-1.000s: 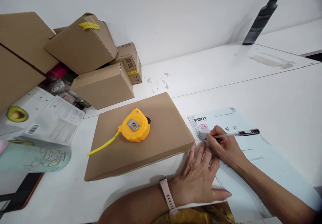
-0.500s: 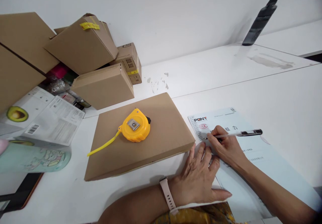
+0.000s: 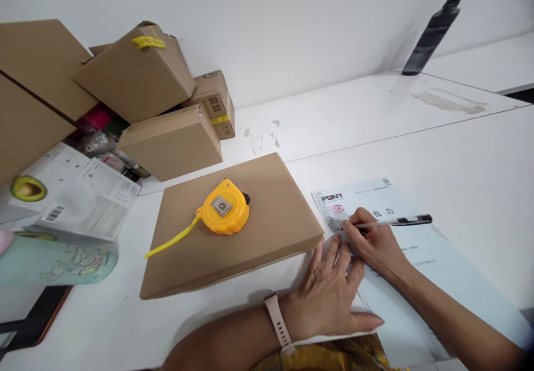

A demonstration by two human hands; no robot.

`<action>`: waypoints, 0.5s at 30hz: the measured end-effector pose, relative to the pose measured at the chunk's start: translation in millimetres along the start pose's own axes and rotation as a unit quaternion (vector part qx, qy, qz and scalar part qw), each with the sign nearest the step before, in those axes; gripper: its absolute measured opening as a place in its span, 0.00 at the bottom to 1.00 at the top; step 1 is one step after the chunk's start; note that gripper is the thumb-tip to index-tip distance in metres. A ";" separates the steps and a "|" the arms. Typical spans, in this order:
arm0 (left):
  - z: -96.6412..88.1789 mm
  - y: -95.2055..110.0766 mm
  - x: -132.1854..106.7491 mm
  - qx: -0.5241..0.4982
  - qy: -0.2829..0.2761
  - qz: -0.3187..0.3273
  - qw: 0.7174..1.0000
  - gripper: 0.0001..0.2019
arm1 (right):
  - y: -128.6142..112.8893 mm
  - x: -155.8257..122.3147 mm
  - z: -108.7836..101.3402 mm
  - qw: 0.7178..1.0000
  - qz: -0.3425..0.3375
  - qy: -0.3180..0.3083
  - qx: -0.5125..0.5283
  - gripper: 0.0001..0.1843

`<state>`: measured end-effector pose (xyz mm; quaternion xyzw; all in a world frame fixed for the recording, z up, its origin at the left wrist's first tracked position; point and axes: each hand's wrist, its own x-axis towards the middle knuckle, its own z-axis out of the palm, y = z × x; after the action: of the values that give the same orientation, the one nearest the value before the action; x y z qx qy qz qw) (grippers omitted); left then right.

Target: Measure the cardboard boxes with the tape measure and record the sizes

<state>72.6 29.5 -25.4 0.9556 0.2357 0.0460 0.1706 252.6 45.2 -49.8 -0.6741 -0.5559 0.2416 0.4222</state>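
Observation:
My right hand [image 3: 373, 243] grips a pen [image 3: 387, 222] with its tip down on the top left corner of a pale blue printed sheet [image 3: 421, 260]. My left hand [image 3: 334, 296] lies flat with fingers spread on the sheet's left edge and the white table [image 3: 459, 148]; a pink watch strap is on the wrist. Just left of both hands lies a flat brown cardboard box [image 3: 233, 226]. A yellow tape measure [image 3: 224, 208] rests on it, a short length of yellow tape pulled out to the left.
Several brown cardboard boxes [image 3: 137, 73] are stacked at the back left against the wall. White printed cartons [image 3: 70, 198] and a pale green cup [image 3: 58, 262] lie at the left. A dark object [image 3: 431, 34] leans on the wall at the back right.
The pen's far end has wobbled slightly in my right hand. My left hand and everything else stay where they were.

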 end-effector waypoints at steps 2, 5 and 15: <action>0.1 0.6 0.1 0.002 0.001 0.000 1.000 0.41 | 0.2 0.0 -0.1 1.000 -0.002 0.002 -0.004 0.14; -0.1 0.8 -0.2 0.002 0.002 0.000 1.000 0.41 | 1.3 -0.2 -0.1 1.000 -0.003 0.002 -0.006 0.14; 0.7 0.4 -0.5 0.006 0.002 0.000 1.000 0.42 | -2.0 -0.2 -1.0 1.000 0.000 0.001 0.001 0.15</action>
<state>72.5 28.7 -25.9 0.9567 0.2359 0.0462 0.1642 252.3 44.8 -47.6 -0.6738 -0.5556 0.2411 0.4233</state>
